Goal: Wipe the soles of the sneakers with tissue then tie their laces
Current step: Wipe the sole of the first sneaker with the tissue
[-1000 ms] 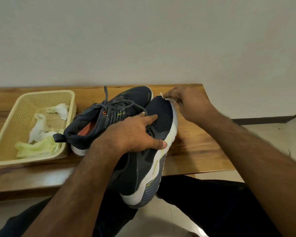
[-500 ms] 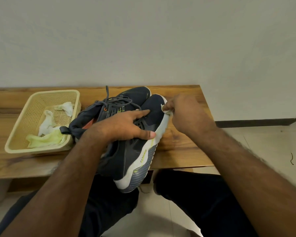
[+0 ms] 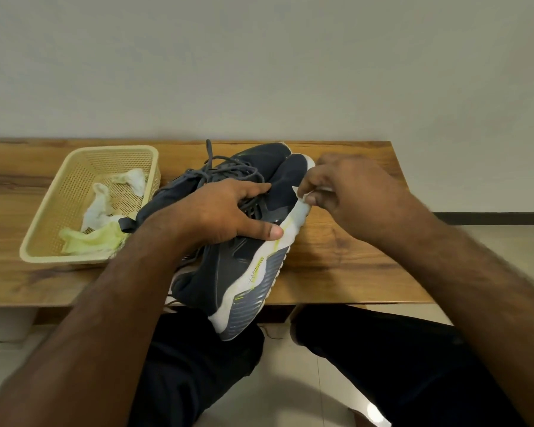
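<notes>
The left hand [image 3: 225, 214] grips a dark grey sneaker [image 3: 228, 272] across its upper, fingers spread over the laces and thumb pressed near the white midsole. That sneaker is tipped on its side, its heel hanging past the near edge of the tabletop [image 3: 336, 257] and its white and grey sole turned toward the right hand [image 3: 346, 195]. The right hand pinches a small white tissue [image 3: 309, 197] between thumb and fingertips and holds it against the white sole edge near the toe, just beyond the left thumb.

Behind the left hand's fingers a second dark grey sneaker [image 3: 253, 158] rests on the tabletop, touching the held one at the toe, with its grey laces [image 3: 225, 171] loose and one end sticking up. Farther out to the left of the left hand stands a pale yellow plastic basket [image 3: 43, 229] with crumpled white and yellowish tissues [image 3: 99, 211] lying in it. The second sneaker's heel touches or overlaps the basket's near right corner.
</notes>
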